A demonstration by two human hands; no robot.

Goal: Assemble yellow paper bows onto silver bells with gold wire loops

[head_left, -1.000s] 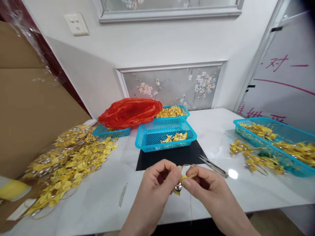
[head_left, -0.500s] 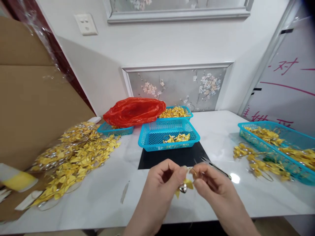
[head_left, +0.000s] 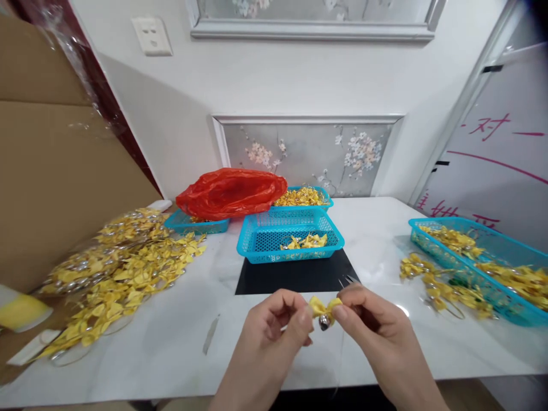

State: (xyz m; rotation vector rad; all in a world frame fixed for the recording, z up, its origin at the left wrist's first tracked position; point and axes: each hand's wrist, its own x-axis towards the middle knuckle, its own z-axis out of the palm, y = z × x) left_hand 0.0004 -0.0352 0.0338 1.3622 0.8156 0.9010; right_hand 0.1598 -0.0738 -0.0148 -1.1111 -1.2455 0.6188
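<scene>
A small yellow ribbon bow (head_left: 324,307) with a silver bell hanging under it is held over the white table near the front edge. My left hand (head_left: 274,331) pinches its left wing between thumb and forefinger. My right hand (head_left: 377,331) pinches its right wing. A thin thread trails down from the bow between my wrists. Small scissors (head_left: 347,279) lie on the table just behind my right hand, mostly hidden by it. A black mat (head_left: 274,278) lies beyond my hands.
A blue basket (head_left: 257,242) with a few yellow bows stands on the mat; behind it are a red plastic bag (head_left: 231,194) and two more blue baskets. A heap of finished bows (head_left: 124,268) lies left beside cardboard. Another blue basket (head_left: 492,240) with bows stands right.
The bow was bunched and turned between my fingers; now it is spread flat with the bell hanging below. My hands have moved slightly up and together, covering the scissors.
</scene>
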